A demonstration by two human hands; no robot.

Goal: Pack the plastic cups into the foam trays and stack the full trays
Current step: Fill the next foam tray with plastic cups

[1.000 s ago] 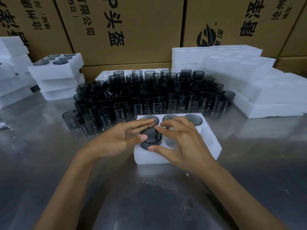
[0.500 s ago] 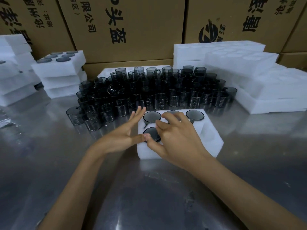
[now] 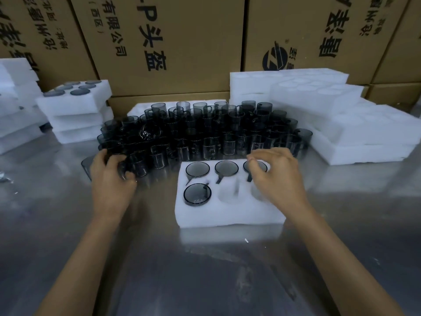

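A white foam tray (image 3: 227, 215) lies on the metal table in front of me. Four smoky grey plastic cups sit in its pockets: three in the back row (image 3: 197, 169) and one at the front left (image 3: 197, 194). The front middle and front right pockets show bare foam. Behind the tray stands a dense cluster of loose cups (image 3: 205, 133). My left hand (image 3: 109, 176) grips a cup (image 3: 119, 165) at the cluster's front left corner. My right hand (image 3: 278, 176) hovers over the tray's right side, fingers loosely curled, holding nothing.
A stack of foam trays (image 3: 75, 110) with cups in the top one stands at the back left, more foam (image 3: 16, 106) beside it. Empty foam trays (image 3: 341, 124) are piled at the right. Cardboard boxes (image 3: 170, 42) wall off the back. The steel table (image 3: 205, 270) stretches toward me.
Both hands have left the front left cup, which now sits in its pocket. My left hand moved left to the loose cups and took hold of one; my right hand rose to the right.
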